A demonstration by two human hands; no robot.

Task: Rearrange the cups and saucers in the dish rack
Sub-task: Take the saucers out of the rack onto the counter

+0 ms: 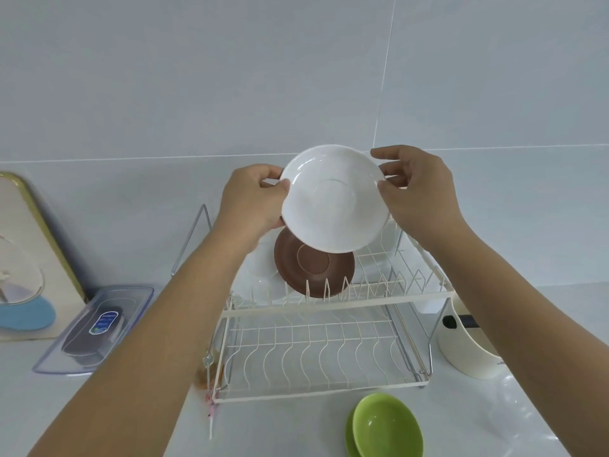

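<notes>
Green saucers point(385, 427): two stacked on the counter's near edge, just in front of the rack, nearest the camera
Lidded box point(95, 328): clear plastic, at the counter's left; a blue label on what lies inside, its writing too small to read
Left hand point(250, 206): fingers and thumb pinch the white saucer's left rim
White saucer point(333, 199): held tilted, face to the camera, above the rack's upper tier, between both hands
Brown saucer point(314, 265): stands on edge in the upper tier's slots, just below the white one
Rack point(329, 311): two-tier white wire; lower tier bare
Right hand point(418, 196): fingertips clamp the right rim
Handling: likely glazed ceramic, so stiff, light, smooth, chips easily; rim grips at opposite sides suit it
Pot point(468, 347): cream, at the rack's right; no writing legible
</notes>
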